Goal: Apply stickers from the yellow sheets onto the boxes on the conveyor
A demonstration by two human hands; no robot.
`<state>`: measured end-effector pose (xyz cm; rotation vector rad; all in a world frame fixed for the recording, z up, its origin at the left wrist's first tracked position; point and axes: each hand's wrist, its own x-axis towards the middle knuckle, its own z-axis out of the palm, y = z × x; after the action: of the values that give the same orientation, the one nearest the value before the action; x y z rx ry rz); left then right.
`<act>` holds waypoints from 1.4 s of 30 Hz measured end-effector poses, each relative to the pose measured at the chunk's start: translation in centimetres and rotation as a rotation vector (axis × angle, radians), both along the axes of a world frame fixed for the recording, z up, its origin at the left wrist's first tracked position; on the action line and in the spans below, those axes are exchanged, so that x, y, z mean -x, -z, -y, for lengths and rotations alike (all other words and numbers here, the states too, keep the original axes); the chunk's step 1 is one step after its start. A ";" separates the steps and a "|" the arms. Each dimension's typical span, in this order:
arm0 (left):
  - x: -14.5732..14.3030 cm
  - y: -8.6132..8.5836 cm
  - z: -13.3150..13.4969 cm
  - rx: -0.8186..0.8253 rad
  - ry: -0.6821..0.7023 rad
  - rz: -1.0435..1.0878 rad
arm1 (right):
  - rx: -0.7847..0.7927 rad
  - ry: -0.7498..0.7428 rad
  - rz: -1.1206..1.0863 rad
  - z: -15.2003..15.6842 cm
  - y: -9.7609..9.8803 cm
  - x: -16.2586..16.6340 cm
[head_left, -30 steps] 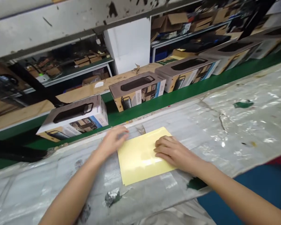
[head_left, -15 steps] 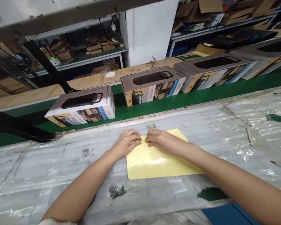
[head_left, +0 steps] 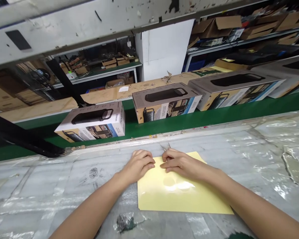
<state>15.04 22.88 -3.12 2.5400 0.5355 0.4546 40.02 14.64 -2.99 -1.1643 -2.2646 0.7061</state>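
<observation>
A glossy yellow sheet [head_left: 179,196] lies flat on the plastic-covered bench below my hands. My left hand [head_left: 141,165] is at its upper left corner, fingers bent together with the thumb against the sheet. Just to the right, my right hand [head_left: 181,164] rests over the upper edge, its fingers curled in a pinch. Two thin pointed metal tips, like those of tweezers [head_left: 165,147], stick out beyond its knuckles; the rest is hidden by the hand. A small gap separates the fingertips of both hands.
Printed product boxes, including a left one [head_left: 92,121] and a middle one [head_left: 166,101], stand on the green strip [head_left: 139,130] behind the bench. A black post [head_left: 22,137] rises at left. A pale beam [head_left: 72,26] crosses overhead.
The view has tilted up, so everything sits lower in the picture. My right hand has shifted slightly right, widening the gap from my left hand, which stays at the sheet's corner.
</observation>
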 end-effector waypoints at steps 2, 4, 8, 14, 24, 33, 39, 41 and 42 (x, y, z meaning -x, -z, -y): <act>0.0 -0.1 0.2 -0.020 0.005 -0.010 | 0.013 0.015 -0.007 0.2 -0.2 0.0; -0.1 -0.2 0.3 -0.028 0.017 -0.014 | 0.037 0.039 -0.009 0.3 -0.5 0.2; -0.1 -0.2 0.2 0.008 0.029 0.013 | -0.020 0.035 0.010 0.2 -0.5 0.4; -0.2 -0.3 0.1 0.023 0.032 0.015 | -0.134 0.031 0.035 0.4 0.2 0.5; -0.2 -0.2 0.2 0.019 0.034 0.003 | -0.034 0.040 0.115 0.3 -0.8 0.9; -0.3 -0.5 0.3 -0.005 0.017 -0.018 | -0.025 0.059 -0.029 0.3 0.0 0.8; -0.3 -0.2 1.1 -0.262 0.063 -0.095 | 0.290 0.081 -0.353 0.4 -2.4 -1.9; -0.4 -0.5 1.5 -0.350 0.082 -0.116 | 0.389 0.088 -0.439 -0.3 -3.9 -3.8; -0.6 -0.9 1.4 -0.375 0.105 -0.127 | 0.423 0.111 -0.460 -0.8 -4.6 -4.9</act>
<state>15.67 21.49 -2.20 2.9557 0.3879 0.3872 44.88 15.46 1.61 -1.1498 -1.7010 1.3010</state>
